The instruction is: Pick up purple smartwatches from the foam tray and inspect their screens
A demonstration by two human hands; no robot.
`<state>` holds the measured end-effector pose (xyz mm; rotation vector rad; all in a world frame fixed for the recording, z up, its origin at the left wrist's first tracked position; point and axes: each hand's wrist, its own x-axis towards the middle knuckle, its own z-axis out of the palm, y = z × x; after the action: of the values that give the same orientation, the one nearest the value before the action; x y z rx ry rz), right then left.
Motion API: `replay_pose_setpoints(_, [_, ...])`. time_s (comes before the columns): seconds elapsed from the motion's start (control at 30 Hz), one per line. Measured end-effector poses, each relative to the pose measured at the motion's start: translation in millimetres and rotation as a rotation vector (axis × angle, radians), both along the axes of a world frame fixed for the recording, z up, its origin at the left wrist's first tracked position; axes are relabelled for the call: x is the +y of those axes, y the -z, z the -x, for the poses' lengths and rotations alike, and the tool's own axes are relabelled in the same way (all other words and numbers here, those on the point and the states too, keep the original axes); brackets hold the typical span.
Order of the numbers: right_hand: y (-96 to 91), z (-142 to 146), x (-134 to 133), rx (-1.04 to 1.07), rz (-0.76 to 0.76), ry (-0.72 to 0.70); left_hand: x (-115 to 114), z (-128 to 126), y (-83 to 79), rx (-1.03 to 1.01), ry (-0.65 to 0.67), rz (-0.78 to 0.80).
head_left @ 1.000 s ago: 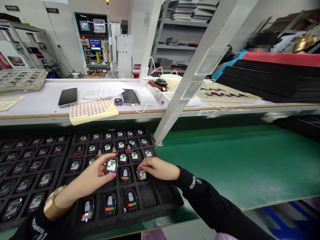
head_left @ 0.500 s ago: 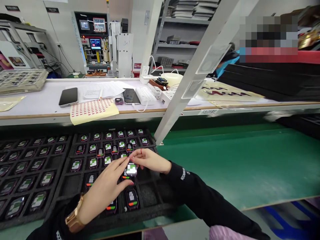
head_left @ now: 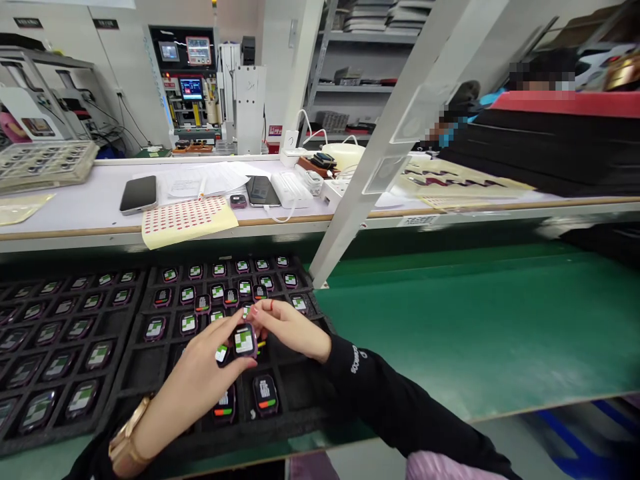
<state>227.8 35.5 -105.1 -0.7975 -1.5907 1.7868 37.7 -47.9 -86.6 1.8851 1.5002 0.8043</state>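
Note:
A smartwatch case (head_left: 245, 341) without a strap, its lit screen showing green and white blocks, is held between the thumb and fingers of my left hand (head_left: 205, 357). My right hand (head_left: 293, 328) is closed at the upper right edge of that watch, thumb and forefinger together; its other fingertips are partly hidden. Beneath both hands lies a black foam tray (head_left: 295, 390) with square pockets, many holding similar watches. Closest to me, a watch with a red and green bar (head_left: 265, 395) sits in its pocket.
Another tray of watches (head_left: 55, 365) adjoins on the left. A slanted white post (head_left: 345, 220) rises at the tray's far right corner. Beyond, a shelf carries a sticker sheet (head_left: 187, 221), two phones (head_left: 139, 195) and a power strip. The green bench top (head_left: 450, 320) extends right.
The held watch has moved left and tilted toward me. Both hands have shifted slightly left, and a watch in a right-hand pocket has come into view.

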Motion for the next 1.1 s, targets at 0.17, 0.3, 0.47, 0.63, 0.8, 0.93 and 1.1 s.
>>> replay_pose_setpoints(0.17, [-7.9,-0.5,-14.4,0.069,-0.032,0.009,0.8,5.4,3.2,-0.560,-0.137,0.124])
replay_pose_setpoints(0.3, [-10.6,2.0,-30.2,0.142,-0.020,0.042,-4.0,3.6,4.5,-0.869,-0.148,0.226])
replay_pose_setpoints(0.47, [-6.8,12.4,-37.0,0.154,-0.036,0.134,-10.0,-3.6,8.1,-1.080,-0.179,0.339])
replay_pose_setpoints(0.63, [-3.1,17.6,-37.0,0.240,0.163,0.116,-11.4,-5.3,9.0,-1.083,-0.176,0.335])
replay_pose_setpoints(0.8, [-7.2,15.6,-39.1,0.279,0.144,0.179,-12.0,-6.0,11.5,-1.153,-0.187,0.375])
replay_pose_setpoints(0.93, [-7.9,16.7,-41.0,0.245,0.022,0.261,-12.0,-5.1,12.8,-1.248,-0.127,0.451])
replay_pose_setpoints(1.1, [-4.3,19.0,-38.7,0.175,-0.189,0.341,-15.6,-1.5,10.3,-1.222,-0.113,0.551])
